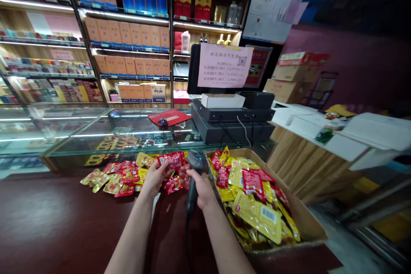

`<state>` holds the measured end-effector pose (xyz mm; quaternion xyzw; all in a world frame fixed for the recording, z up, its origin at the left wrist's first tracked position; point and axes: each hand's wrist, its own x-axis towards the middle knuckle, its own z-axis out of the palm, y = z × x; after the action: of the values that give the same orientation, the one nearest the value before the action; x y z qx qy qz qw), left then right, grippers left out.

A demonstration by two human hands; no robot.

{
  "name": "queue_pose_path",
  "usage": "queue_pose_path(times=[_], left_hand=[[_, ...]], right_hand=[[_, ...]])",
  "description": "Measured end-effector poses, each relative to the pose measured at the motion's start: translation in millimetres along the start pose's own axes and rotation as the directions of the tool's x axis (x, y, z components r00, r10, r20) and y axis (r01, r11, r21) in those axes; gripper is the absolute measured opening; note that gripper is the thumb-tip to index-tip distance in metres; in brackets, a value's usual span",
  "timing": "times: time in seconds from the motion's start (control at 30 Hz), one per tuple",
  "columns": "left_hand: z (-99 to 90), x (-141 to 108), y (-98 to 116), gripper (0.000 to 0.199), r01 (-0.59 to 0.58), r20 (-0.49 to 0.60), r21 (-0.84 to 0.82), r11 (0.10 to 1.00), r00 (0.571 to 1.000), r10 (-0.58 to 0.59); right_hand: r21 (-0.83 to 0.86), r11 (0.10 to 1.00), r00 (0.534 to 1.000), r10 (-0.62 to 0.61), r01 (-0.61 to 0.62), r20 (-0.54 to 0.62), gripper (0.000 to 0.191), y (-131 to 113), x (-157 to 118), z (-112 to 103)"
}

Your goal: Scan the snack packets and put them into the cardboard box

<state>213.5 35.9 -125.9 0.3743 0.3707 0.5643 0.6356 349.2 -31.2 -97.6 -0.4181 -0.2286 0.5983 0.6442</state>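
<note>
My left hand is closed on a red snack packet, just above a pile of red and yellow packets on the dark red counter. Close by, my right hand is beside a black handheld scanner, its thumb and fingers around the scanner's neck below the head. A cable runs down from the scanner toward the counter's near edge. To the right, an open cardboard box holds many yellow and red packets, some with barcodes showing.
Beyond the counter stands a glass display case with a red mat and a mouse on top. A monitor and black cash drawer are behind the box. Stocked shelves line the back wall.
</note>
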Motion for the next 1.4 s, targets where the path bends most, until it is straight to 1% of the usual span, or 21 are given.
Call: queue_pose_path(times=[0.03,0.1,0.2,0.3,0.37,0.4,0.5,0.6,0.67,0.73,0.83,0.97,1.17,1.23,1.33,1.4], left_hand=[[3.4,1,-1,0.033,0.003,0.016,-0.026,1.0,1.0,-0.002],[10.2,3,-5,0.035,0.0,0.024,-0.017,1.0,1.0,0.0],[17.3,3,-15,0.041,-0.056,-0.024,0.112,0.992,0.998,0.059],[19.0,3,-21,0.046,-0.15,-0.089,0.291,0.945,0.979,0.183],[18.5,2,-21,0.047,-0.186,-0.097,0.362,0.914,0.967,0.235],[18.3,2,-20,0.047,-0.194,-0.081,0.373,0.907,0.967,0.24],[19.5,1,-16,0.046,-0.181,0.008,0.326,0.928,0.982,0.189],[22.3,0,-14,0.044,-0.102,0.069,0.224,0.969,0.994,0.089],[23.4,1,-14,0.043,-0.068,0.099,0.172,0.983,0.994,0.051],[23.2,4,-15,0.046,-0.074,0.101,0.173,0.982,0.993,0.057],[21.4,10,-16,0.053,-0.091,0.082,0.232,0.968,0.994,0.074],[19.3,16,-15,0.047,-0.076,0.15,0.266,0.961,0.988,0.037],[19.3,16,-12,0.047,-0.091,0.093,0.307,0.947,0.994,0.065],[19.9,14,-11,0.043,-0.116,0.129,0.325,0.939,0.989,0.077],[21.0,11,-8,0.039,-0.162,0.229,0.321,0.933,0.969,0.089],[21.8,9,-7,0.038,-0.17,0.243,0.315,0.934,0.966,0.094]], right_hand=[[-0.011,1.0,1.0,0.01,-0.01,0.006,0.027,-3,-3,-2],[-0.037,0.999,0.999,0.03,-0.029,0.032,0.029,-7,-9,-4],[-0.08,0.996,0.997,0.047,-0.042,0.058,0.03,-11,-16,-7],[-0.101,0.994,0.997,0.038,-0.031,0.07,0.028,-11,-20,-11],[-0.098,0.995,0.997,0.029,-0.022,0.074,0.027,-11,-21,-13],[-0.096,0.995,0.997,0.026,-0.019,0.074,0.027,-12,-22,-13],[-0.1,0.995,0.995,0.005,0.005,0.099,0.028,-14,-26,-12],[-0.141,0.989,0.99,-0.017,0.037,0.143,0.027,-17,-31,-9],[-0.183,0.982,0.989,-0.012,0.04,0.15,0.026,-18,-33,-7],[-0.226,0.973,0.99,-0.006,0.038,0.142,0.025,-18,-34,-7],[-0.265,0.963,0.989,-0.012,0.05,0.145,0.025,-19,-33,-8],[-0.255,0.966,0.991,-0.006,0.04,0.133,0.028,-21,-31,-9],[-0.262,0.964,0.99,-0.004,0.041,0.14,0.03,-20,-25,-7],[-0.284,0.958,0.99,0.004,0.036,0.138,0.027,-20,-26,-6],[-0.321,0.947,0.991,0.024,0.02,0.134,0.022,-21,-27,-4],[-0.315,0.949,0.991,0.028,0.014,0.128,0.021,-21,-28,-4]])
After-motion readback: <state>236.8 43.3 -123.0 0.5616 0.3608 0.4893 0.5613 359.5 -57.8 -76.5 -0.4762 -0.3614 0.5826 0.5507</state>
